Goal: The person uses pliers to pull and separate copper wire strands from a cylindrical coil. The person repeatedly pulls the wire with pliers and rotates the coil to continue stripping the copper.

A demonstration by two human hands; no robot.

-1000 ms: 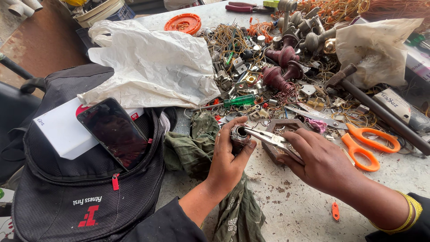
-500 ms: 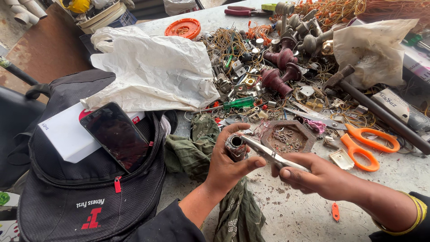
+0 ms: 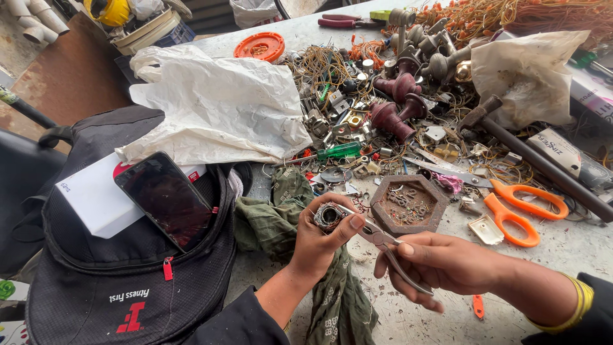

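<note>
Fingers pinching metal ring, pliers touching, hexagonal tray beside

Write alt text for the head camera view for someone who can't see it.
A person's left hand holds a small round metal fitting while the right hand works pliers against it. They work above a green cloth on a cluttered workbench, with a black bag, phone, orange scissors and scrap hardware around.

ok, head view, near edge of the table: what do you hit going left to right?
Black bag → phone → green cloth → left hand with small metal cylinder → pliers → right hand → orange scissors.
</note>
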